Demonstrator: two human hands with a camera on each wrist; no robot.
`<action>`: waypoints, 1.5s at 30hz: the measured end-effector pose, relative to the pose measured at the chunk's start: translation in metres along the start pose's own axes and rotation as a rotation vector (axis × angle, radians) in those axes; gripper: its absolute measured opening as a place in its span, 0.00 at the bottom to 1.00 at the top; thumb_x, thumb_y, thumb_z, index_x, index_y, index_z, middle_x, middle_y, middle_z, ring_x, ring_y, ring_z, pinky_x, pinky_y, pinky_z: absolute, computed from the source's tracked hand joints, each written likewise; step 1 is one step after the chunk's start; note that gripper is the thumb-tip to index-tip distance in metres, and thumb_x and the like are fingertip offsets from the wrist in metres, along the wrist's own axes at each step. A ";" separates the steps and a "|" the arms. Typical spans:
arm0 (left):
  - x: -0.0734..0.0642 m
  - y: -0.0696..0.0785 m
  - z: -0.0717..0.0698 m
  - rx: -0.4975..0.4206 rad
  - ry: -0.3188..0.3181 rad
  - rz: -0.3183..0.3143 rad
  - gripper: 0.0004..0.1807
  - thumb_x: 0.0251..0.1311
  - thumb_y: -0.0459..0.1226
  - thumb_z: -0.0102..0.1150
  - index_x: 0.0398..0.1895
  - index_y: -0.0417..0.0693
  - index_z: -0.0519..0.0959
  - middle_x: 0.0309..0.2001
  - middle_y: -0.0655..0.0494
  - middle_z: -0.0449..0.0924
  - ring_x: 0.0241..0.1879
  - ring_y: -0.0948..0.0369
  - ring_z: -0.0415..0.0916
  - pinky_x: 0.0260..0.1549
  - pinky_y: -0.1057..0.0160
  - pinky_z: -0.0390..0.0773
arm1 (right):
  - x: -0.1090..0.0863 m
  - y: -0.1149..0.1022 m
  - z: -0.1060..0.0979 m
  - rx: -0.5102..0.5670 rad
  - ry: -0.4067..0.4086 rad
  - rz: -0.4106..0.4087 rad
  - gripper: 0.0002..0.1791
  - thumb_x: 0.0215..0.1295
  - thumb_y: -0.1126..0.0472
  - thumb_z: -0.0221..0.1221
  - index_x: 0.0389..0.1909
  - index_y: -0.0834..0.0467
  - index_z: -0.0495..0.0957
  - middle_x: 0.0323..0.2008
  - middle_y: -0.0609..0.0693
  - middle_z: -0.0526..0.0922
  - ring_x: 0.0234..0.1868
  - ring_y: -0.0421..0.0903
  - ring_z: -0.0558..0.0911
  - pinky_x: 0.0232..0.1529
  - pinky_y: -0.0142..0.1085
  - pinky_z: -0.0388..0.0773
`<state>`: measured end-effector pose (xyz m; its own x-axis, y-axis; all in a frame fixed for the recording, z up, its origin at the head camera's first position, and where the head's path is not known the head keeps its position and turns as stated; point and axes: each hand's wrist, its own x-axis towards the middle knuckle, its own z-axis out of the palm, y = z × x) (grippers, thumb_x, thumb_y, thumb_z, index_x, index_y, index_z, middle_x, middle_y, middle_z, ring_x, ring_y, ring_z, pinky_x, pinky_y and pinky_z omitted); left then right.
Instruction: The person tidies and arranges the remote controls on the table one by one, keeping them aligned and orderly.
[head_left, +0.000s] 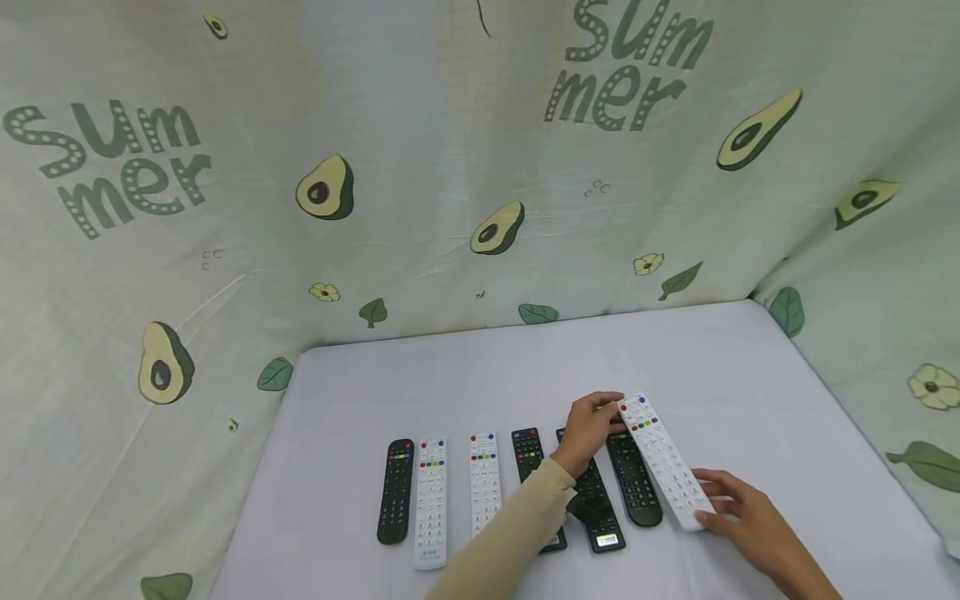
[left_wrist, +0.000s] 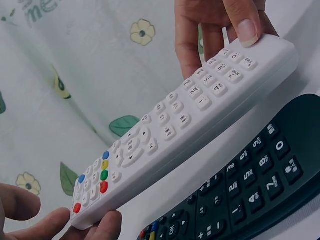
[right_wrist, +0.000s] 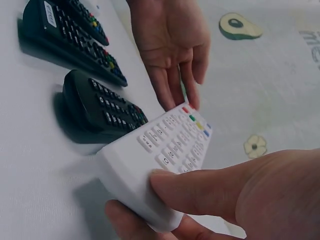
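Note:
A white remote control (head_left: pixel 663 461) is held slanted at the right of the row, its near end raised off the cloth. My right hand (head_left: pixel 742 521) pinches that near end, thumb (right_wrist: pixel 195 192) on the button face and fingers beneath. At the far end, by the coloured buttons, my left hand (head_left: pixel 588 429) touches the remote with fairly straight fingers (left_wrist: pixel 107 227), its thumb (left_wrist: pixel 20 202) standing apart. Just left of the white remote lies a black remote (head_left: pixel 636 483), partly under the left fingers in the head view.
Further left on the white-covered table (head_left: pixel 337 392) lie a black remote (head_left: pixel 395 492), two white remotes (head_left: pixel 431 504) (head_left: pixel 485 471) and two more black ones (head_left: pixel 528 450) (head_left: pixel 600 508). My left sleeve (head_left: pixel 510 533) hides parts of some. A printed curtain (head_left: pixel 420 108) hangs behind.

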<state>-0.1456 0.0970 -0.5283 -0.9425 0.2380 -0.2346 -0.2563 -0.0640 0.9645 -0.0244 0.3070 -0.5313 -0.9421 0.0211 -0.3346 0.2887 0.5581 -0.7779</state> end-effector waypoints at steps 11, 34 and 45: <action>-0.004 -0.001 0.020 0.031 -0.098 -0.046 0.21 0.80 0.39 0.50 0.68 0.39 0.77 0.63 0.50 0.80 0.60 0.55 0.81 0.59 0.57 0.84 | -0.001 0.014 -0.001 -0.041 -0.048 0.004 0.37 0.62 0.72 0.68 0.71 0.76 0.64 0.51 0.62 0.83 0.43 0.47 0.84 0.38 0.31 0.83; -0.018 -0.005 0.034 0.289 -0.173 -0.089 0.25 0.77 0.48 0.48 0.71 0.52 0.77 0.74 0.56 0.72 0.77 0.57 0.64 0.77 0.51 0.64 | -0.002 0.017 -0.002 -0.245 -0.086 -0.010 0.35 0.63 0.70 0.68 0.67 0.79 0.66 0.45 0.58 0.83 0.46 0.56 0.86 0.48 0.55 0.86; -0.029 0.007 -0.003 0.322 -0.169 0.055 0.26 0.81 0.46 0.43 0.74 0.47 0.73 0.70 0.48 0.76 0.61 0.57 0.79 0.59 0.63 0.78 | 0.009 0.008 -0.022 -0.335 0.016 -0.058 0.30 0.71 0.67 0.64 0.68 0.77 0.67 0.48 0.69 0.82 0.49 0.67 0.84 0.47 0.61 0.84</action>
<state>-0.1209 0.0873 -0.5152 -0.8973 0.4010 -0.1844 -0.1008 0.2206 0.9701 -0.0340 0.3297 -0.5283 -0.9588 -0.0069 -0.2840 0.1651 0.8000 -0.5768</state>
